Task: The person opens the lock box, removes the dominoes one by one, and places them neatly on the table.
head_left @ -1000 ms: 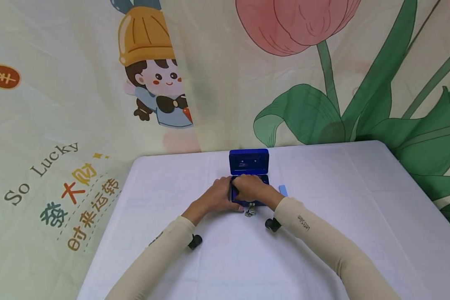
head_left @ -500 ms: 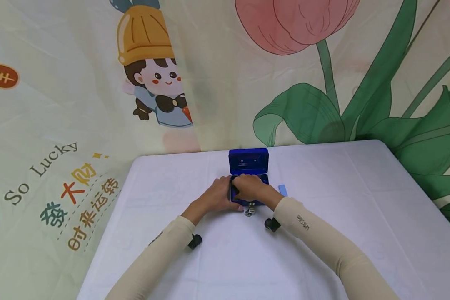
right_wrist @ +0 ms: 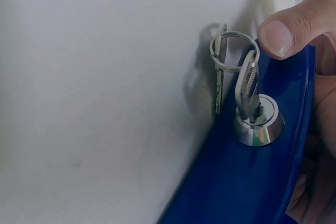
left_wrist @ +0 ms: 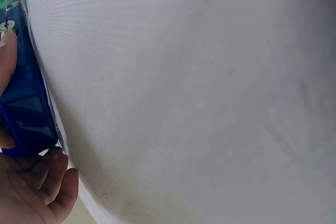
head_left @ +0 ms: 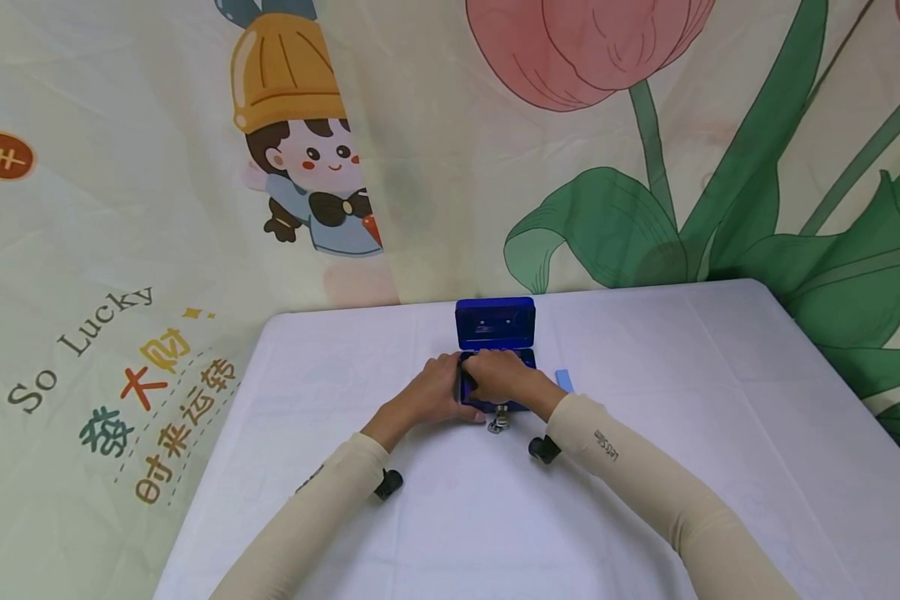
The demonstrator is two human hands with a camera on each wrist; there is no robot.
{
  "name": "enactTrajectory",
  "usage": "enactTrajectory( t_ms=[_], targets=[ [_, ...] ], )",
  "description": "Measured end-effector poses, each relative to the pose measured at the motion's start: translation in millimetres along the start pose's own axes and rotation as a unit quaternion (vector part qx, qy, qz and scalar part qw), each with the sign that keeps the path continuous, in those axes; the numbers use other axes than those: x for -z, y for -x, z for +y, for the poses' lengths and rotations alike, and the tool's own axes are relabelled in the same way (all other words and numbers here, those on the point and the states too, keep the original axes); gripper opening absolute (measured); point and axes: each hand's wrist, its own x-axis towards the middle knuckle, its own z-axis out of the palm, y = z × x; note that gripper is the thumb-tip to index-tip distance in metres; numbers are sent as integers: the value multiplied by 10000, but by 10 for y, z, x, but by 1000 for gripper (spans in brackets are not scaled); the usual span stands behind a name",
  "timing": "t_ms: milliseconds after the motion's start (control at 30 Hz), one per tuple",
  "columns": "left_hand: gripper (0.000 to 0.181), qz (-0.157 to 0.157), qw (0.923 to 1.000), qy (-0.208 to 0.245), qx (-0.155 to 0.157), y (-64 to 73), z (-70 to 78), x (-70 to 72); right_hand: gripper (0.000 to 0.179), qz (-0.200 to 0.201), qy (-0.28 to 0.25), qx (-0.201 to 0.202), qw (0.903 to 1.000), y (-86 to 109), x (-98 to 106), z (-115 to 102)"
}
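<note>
A small blue cash box (head_left: 495, 323) stands near the table's back edge, its lid raised. My left hand (head_left: 437, 393) grips it at the left side, with its thumb (right_wrist: 278, 38) against the front face. Over the opening, my right hand (head_left: 501, 375) reaches in with bent fingers; its fingertips are hidden and I cannot tell what they hold. On the front, a key (right_wrist: 245, 90) sits in the round lock (right_wrist: 260, 121), and a second key (right_wrist: 219, 77) hangs from the same ring. In the left wrist view the box's blue side (left_wrist: 29, 114) shows beside the left fingers (left_wrist: 52, 184).
A light-blue flat strip (head_left: 564, 381) lies on the white-covered table (head_left: 450, 517), right of the box. Behind the table hangs a printed backdrop (head_left: 435, 167) with a tulip and a cartoon figure. Black wrist cameras (head_left: 544, 450) hang below both forearms.
The view shifts very slightly. Both hands and the box keep their places.
</note>
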Motion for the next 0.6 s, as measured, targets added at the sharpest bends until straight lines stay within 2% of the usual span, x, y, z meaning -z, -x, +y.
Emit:
enactTrajectory(
  t_ms=[600],
  targets=[
    [109,-11,10000,32,-20,7,7,11,45,101,171,131,9997,75,40,50]
  ],
)
